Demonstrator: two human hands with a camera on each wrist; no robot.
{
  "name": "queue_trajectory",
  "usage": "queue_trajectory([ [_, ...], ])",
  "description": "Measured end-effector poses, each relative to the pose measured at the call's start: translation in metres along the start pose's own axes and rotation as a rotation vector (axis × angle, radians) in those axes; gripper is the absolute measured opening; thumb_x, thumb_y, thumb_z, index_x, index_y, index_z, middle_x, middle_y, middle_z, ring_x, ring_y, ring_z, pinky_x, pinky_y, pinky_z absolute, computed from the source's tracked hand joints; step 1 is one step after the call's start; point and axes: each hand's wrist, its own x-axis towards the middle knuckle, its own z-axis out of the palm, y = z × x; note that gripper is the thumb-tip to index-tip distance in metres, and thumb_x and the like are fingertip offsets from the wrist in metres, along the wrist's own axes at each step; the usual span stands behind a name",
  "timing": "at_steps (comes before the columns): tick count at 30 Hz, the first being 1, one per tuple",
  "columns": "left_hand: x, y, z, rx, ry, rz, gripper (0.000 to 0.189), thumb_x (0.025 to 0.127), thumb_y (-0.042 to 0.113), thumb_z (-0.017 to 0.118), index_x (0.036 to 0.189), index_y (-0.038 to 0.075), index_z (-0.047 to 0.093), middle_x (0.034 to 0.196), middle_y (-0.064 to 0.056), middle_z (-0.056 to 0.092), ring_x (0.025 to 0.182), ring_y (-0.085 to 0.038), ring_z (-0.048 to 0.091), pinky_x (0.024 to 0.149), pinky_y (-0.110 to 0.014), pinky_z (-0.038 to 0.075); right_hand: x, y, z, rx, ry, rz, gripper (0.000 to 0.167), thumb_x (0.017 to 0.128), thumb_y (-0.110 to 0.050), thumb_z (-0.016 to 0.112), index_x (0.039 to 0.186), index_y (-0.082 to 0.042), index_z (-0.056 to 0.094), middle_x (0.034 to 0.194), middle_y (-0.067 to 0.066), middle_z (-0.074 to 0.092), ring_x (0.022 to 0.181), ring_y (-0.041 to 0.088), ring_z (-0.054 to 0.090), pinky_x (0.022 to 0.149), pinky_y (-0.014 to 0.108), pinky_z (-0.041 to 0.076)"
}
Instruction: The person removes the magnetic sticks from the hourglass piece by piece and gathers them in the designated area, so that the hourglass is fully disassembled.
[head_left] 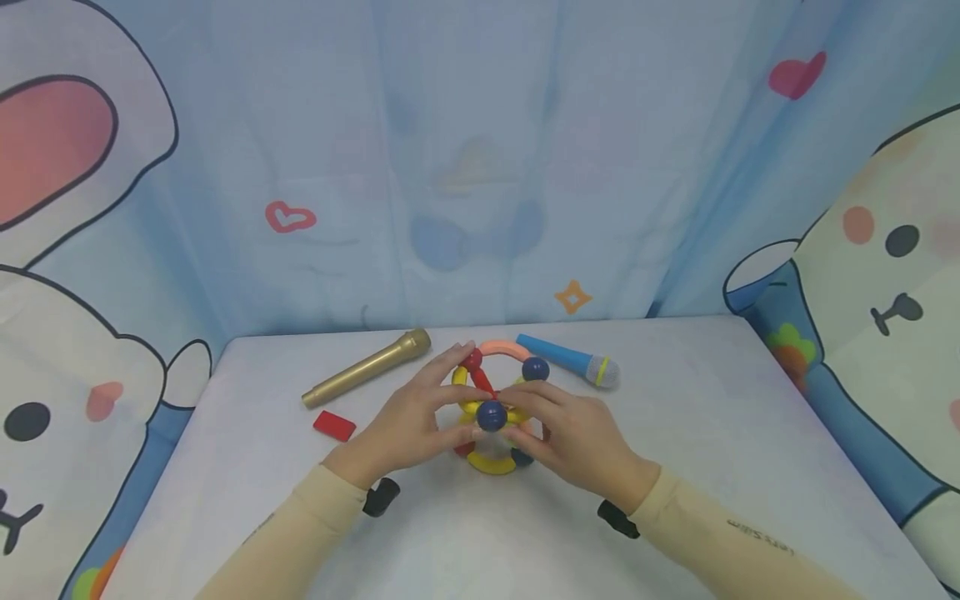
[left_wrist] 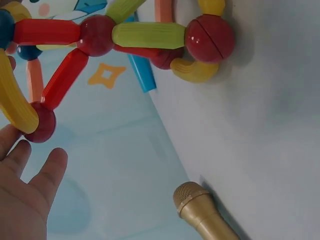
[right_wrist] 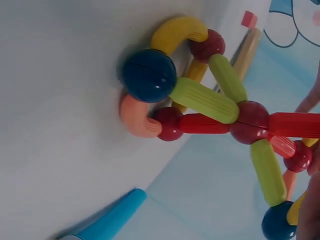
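A magnetic stick-and-ball structure [head_left: 492, 463] stands on the table in front of me, with red, yellow, green and salmon rods joining red and blue balls. My left hand [head_left: 408, 421] holds its upper left side, one finger reaching a red ball [left_wrist: 41, 121] and the thumb close to the near blue ball [head_left: 492, 415]. From the right, my right hand [head_left: 581, 429] pinches the upper part beside that same blue ball. Lower down, a red centre ball [right_wrist: 250, 122] joins several rods to the base. Fingertips of both hands are partly hidden behind the rods.
Behind the structure, a gold toy microphone [head_left: 367, 367] lies to the left and a blue toy microphone [head_left: 566, 358] to the right. A red block [head_left: 334, 426] rests by my left wrist. The white table [head_left: 720, 417] meets a printed blue curtain [head_left: 480, 167].
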Motion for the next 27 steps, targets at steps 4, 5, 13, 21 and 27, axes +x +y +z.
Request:
queue_trajectory([
  [4, -0.001, -0.001, -0.002, 0.036, -0.003, -0.014, 0.043, 0.085, 0.028, 0.081, 0.127, 0.027, 0.070, 0.162, 0.005, 0.026, 0.149, -0.013, 0.017, 0.104, -0.041, 0.045, 0.009, -0.006, -0.001, -0.047, -0.022, 0.011, 0.051, 0.088, -0.053, 0.071, 0.123, -0.016, 0.068, 0.110, -0.002, 0.069, 0.065, 0.007, 0.061, 0.052, 0.012, 0.043],
  [5, 0.000, -0.002, -0.002, 0.044, 0.000, -0.011, 0.043, 0.085, 0.027, 0.081, 0.127, 0.027, 0.070, 0.162, 0.004, 0.027, 0.148, -0.013, 0.018, 0.104, -0.040, 0.044, 0.011, -0.007, -0.001, -0.051, -0.029, 0.014, 0.052, 0.087, -0.055, 0.071, 0.122, -0.017, 0.068, 0.106, -0.003, 0.070, 0.065, 0.007, 0.061, 0.052, 0.012, 0.044],
  [13, 0.001, -0.002, 0.000, 0.092, 0.027, 0.039, 0.038, 0.086, 0.029, 0.080, 0.123, 0.026, 0.072, 0.160, 0.002, 0.030, 0.148, -0.013, 0.021, 0.110, -0.037, 0.037, 0.017, -0.014, -0.001, -0.096, -0.054, 0.058, 0.051, 0.084, -0.049, 0.078, 0.120, -0.014, 0.071, 0.087, -0.007, 0.070, 0.054, 0.002, 0.047, 0.044, 0.014, 0.034],
  [21, 0.001, 0.001, 0.004, 0.126, 0.054, 0.048, 0.036, 0.085, 0.031, 0.080, 0.120, 0.025, 0.073, 0.160, 0.002, 0.031, 0.147, -0.014, 0.021, 0.110, -0.036, 0.038, 0.016, -0.015, 0.000, -0.091, -0.051, 0.098, 0.046, 0.081, -0.043, 0.082, 0.113, -0.012, 0.071, 0.085, -0.008, 0.070, 0.052, 0.001, 0.042, 0.042, 0.016, 0.031],
  [27, 0.001, 0.002, 0.006, 0.123, 0.069, 0.059, 0.034, 0.086, 0.031, 0.080, 0.118, 0.023, 0.074, 0.158, 0.000, 0.033, 0.147, -0.015, 0.022, 0.110, -0.036, 0.037, 0.017, -0.017, 0.001, -0.134, -0.042, 0.100, 0.048, 0.079, -0.046, 0.084, 0.109, -0.011, 0.072, 0.086, -0.005, 0.071, 0.052, 0.003, 0.044, 0.042, 0.015, 0.032],
])
